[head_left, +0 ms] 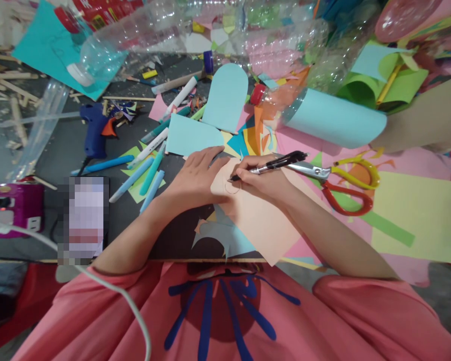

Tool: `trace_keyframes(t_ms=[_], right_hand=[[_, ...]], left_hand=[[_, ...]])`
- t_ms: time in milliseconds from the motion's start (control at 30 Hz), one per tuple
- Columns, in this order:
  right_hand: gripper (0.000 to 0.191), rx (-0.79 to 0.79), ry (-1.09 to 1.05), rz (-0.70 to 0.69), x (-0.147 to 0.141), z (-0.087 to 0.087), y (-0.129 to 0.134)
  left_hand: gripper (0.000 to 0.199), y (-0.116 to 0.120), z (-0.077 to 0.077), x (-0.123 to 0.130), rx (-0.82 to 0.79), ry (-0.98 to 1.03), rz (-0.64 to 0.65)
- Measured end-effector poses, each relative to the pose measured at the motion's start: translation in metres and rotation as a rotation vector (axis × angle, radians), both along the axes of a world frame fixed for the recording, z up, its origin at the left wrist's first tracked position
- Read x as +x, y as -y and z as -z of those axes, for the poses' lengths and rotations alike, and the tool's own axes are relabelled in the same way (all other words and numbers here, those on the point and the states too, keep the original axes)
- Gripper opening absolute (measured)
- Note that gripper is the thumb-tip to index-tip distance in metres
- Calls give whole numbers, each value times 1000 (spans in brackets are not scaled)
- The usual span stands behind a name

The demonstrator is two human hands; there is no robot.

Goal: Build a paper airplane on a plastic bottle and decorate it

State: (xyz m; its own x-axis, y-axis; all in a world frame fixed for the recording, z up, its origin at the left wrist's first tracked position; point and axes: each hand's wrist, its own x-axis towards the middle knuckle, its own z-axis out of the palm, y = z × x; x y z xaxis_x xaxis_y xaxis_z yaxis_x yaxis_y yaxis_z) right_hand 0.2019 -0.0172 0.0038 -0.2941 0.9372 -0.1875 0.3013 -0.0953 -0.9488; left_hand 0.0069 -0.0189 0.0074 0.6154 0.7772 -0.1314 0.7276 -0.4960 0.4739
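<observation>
My right hand (261, 178) grips a black and clear pen (281, 161), its tip down on a sheet of peach paper (270, 220). A small curved line is drawn by the tip. Flat across the left part of that paper lies my left hand (201, 175), fingers stretched out and holding nothing. Two light blue paper pieces with rounded ends, one (191, 134) just beyond my left hand and another (227, 98) farther back, lie close by. Scissors (323, 173) with a yellow and a red handle rest right of my right hand, their blades partly hidden behind it.
Several markers (150, 173) lie left of my left hand, near a blue glue gun (93, 130) and a phone (86, 215). Clear plastic bottles (135, 40) line the back; one is wrapped in light blue paper (336, 118). A purple power strip (18, 208) sits at far left.
</observation>
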Motion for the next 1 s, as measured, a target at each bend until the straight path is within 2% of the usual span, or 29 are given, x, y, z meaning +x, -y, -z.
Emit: trace_keyframes(t_ms=[567,1000], right_hand=[[14,22,32,-19,1,-2,-1],[16,60,18,-26,0,3,0]], left_hand=[[72,0,7,-1,70,45,8],[73,-1,5,0,31,27,-5]])
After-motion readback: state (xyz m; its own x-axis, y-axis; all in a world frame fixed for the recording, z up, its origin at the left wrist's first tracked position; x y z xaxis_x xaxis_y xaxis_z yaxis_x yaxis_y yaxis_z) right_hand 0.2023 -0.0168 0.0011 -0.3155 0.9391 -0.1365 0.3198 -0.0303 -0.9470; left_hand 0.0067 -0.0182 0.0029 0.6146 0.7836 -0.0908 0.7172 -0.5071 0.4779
